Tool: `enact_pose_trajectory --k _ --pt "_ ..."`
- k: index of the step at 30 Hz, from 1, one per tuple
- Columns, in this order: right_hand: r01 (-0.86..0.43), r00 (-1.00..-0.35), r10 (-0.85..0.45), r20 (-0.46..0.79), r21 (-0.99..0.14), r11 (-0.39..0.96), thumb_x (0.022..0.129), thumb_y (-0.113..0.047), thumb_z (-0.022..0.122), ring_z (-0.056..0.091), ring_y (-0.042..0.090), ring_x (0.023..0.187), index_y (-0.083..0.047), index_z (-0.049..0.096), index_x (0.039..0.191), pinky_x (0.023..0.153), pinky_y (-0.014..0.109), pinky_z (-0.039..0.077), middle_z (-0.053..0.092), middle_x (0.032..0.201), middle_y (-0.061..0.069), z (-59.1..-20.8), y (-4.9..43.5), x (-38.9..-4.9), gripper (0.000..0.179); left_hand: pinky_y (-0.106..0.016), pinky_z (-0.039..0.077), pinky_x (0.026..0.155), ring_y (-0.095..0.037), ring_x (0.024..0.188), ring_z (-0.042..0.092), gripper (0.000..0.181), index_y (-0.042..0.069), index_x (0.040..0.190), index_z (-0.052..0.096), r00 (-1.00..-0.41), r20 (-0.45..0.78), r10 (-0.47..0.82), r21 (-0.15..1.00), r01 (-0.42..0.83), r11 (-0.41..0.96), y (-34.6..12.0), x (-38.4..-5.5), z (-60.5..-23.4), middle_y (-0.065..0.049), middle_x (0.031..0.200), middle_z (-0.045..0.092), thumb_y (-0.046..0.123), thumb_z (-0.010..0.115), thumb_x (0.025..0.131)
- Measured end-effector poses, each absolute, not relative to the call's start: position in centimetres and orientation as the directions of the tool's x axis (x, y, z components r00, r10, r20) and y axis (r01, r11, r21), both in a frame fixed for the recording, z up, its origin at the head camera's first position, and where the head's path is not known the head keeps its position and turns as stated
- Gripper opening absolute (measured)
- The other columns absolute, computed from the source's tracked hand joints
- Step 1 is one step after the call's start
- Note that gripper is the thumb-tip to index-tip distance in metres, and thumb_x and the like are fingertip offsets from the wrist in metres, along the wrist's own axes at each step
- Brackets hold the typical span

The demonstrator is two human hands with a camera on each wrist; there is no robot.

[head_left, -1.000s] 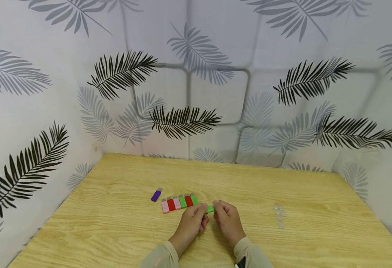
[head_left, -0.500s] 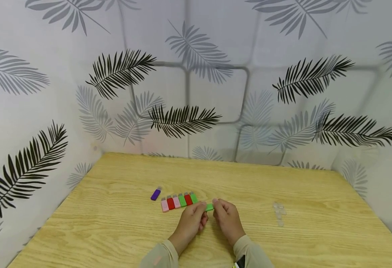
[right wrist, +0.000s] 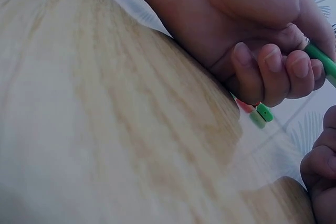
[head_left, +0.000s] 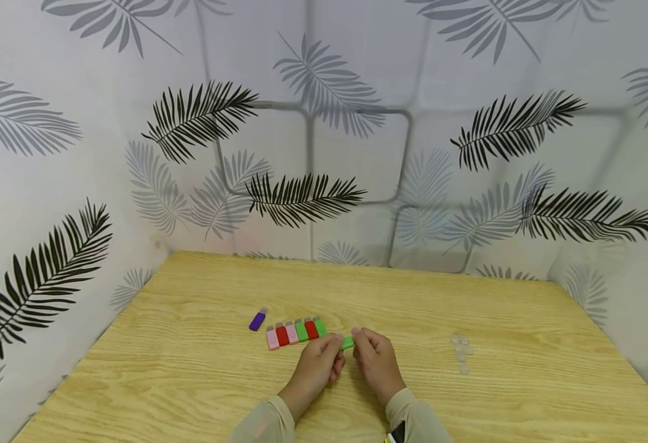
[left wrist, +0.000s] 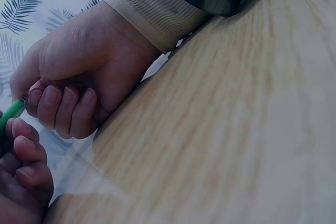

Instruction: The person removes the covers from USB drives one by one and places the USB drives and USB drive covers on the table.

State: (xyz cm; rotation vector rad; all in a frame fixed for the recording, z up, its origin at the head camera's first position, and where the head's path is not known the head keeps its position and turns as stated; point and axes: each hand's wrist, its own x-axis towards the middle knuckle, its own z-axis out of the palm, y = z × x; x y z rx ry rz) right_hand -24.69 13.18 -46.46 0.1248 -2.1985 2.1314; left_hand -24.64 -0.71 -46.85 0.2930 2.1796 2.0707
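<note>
A green USB flash drive [head_left: 348,343] is held between both hands just above the table, near the front middle. My left hand [head_left: 315,367] pinches its left end between thumb and curled fingers, and my right hand [head_left: 378,366] pinches the other end. Both ends are covered by fingertips, so the connector and any cap are hidden. In the left wrist view the green drive [left wrist: 13,111] spans the gap between the hands. To the left, a row of pink, red and green flash drives [head_left: 292,333] lies side by side, connectors pointing away.
A purple flash drive [head_left: 257,321] lies apart, left of the row. Several small clear pieces, looking like caps [head_left: 461,352], lie on the right of the wooden table [head_left: 191,381]. Patterned leaf-print cloth [head_left: 357,154] hangs behind and at both sides.
The green flash drive has tilted slightly between the hands, and both hands keep their grip and place. The head view has shifted a little; the other things lie as before.
</note>
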Motion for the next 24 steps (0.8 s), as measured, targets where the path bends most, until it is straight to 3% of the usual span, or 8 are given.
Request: enact_pose_trajectory --k 6,13,24 --pt "-0.117 -0.993 -0.029 0.116 -0.992 0.05 0.103 -0.017 0.046 0.03 0.008 0.044 0.002 0.036 0.062 0.044 0.019 0.027 0.033 0.05 -0.003 -44.3 12.9 -23.3 0.046 -0.019 0.037 0.045 -0.008 0.048 0.041 0.039 -0.001 0.081 0.055 -0.975 0.033 0.22 0.999 0.035 0.003 -0.7 -24.7 -46.9 0.001 0.059 0.049 0.028 0.042 0.104" --pt "-0.114 -0.993 -0.01 0.114 -0.992 0.059 0.102 -0.018 0.048 0.031 0.007 0.043 0.009 0.037 0.065 0.044 0.019 0.027 0.034 0.05 -0.003 -43.7 12.8 -23.0 0.047 -0.018 0.037 0.044 -0.008 0.048 0.041 0.037 0.004 0.076 0.053 -0.968 0.04 0.248 0.999 0.044 0.01 -0.8 -24.7 -46.8 0.0 0.059 0.049 0.027 0.043 0.104" --pt "-0.112 -0.994 -0.014 0.112 -0.992 0.062 0.102 -0.018 0.048 0.031 0.007 0.044 0.009 0.037 0.066 0.044 0.019 0.027 0.034 0.051 -0.003 -43.8 12.8 -23.1 0.047 -0.019 0.037 0.044 -0.008 0.047 0.041 0.037 0.003 0.077 0.053 -0.973 0.036 0.229 0.999 0.037 -0.001 -0.8 -24.7 -46.7 0.0 0.058 0.049 0.026 0.043 0.103"
